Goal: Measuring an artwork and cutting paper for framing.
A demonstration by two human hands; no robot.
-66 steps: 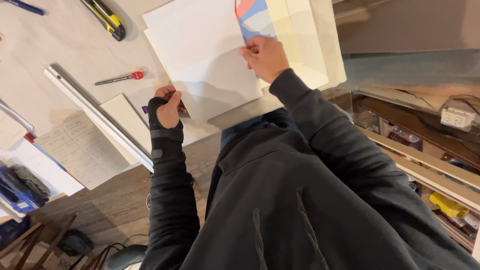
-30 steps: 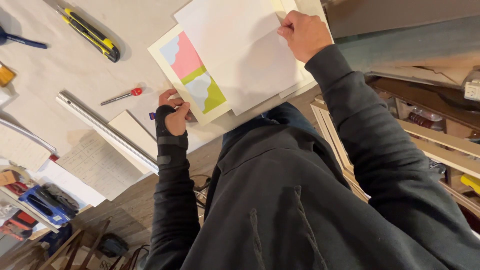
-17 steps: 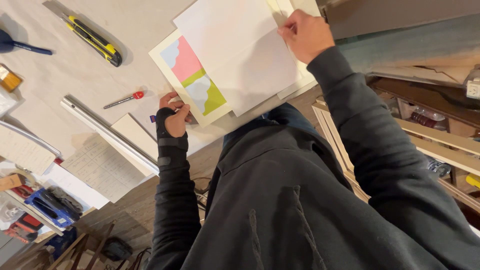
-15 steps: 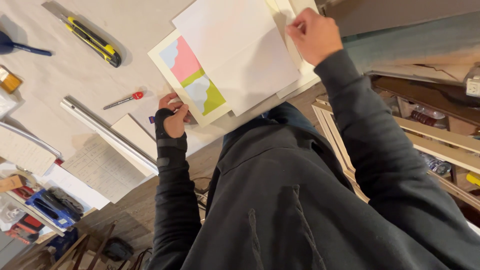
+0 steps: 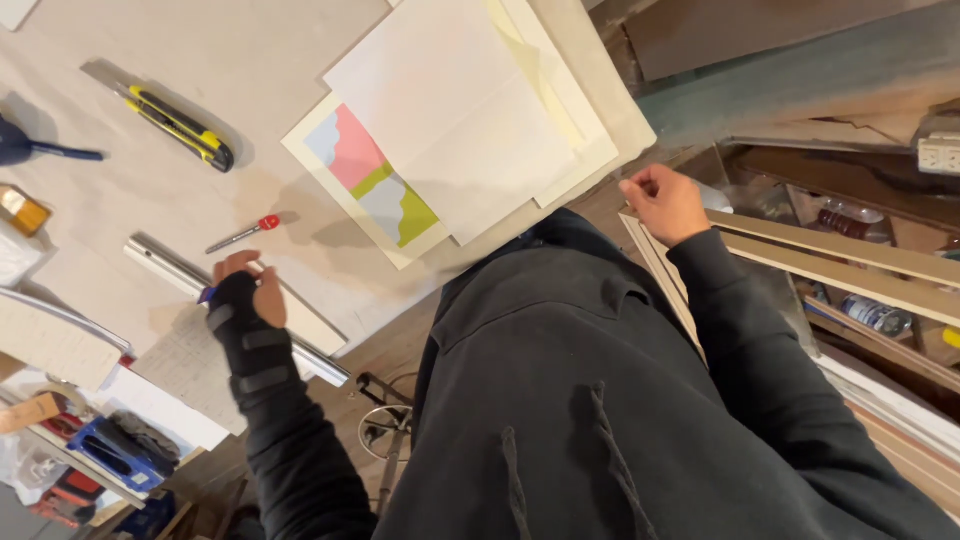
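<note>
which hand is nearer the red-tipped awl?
Left. The left hand rests on the metal ruler just below the awl; the right hand is off the table's edge, across the paper stack.

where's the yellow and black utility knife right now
In the head view, the utility knife lies on the table at upper left, left of the coloured print and above the red-tipped awl.

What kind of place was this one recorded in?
Probably a framing or art workshop. A utility knife and metal straightedge lie on the workbench beside a colourful print under white boards; wooden mouldings are racked beside it.
</note>
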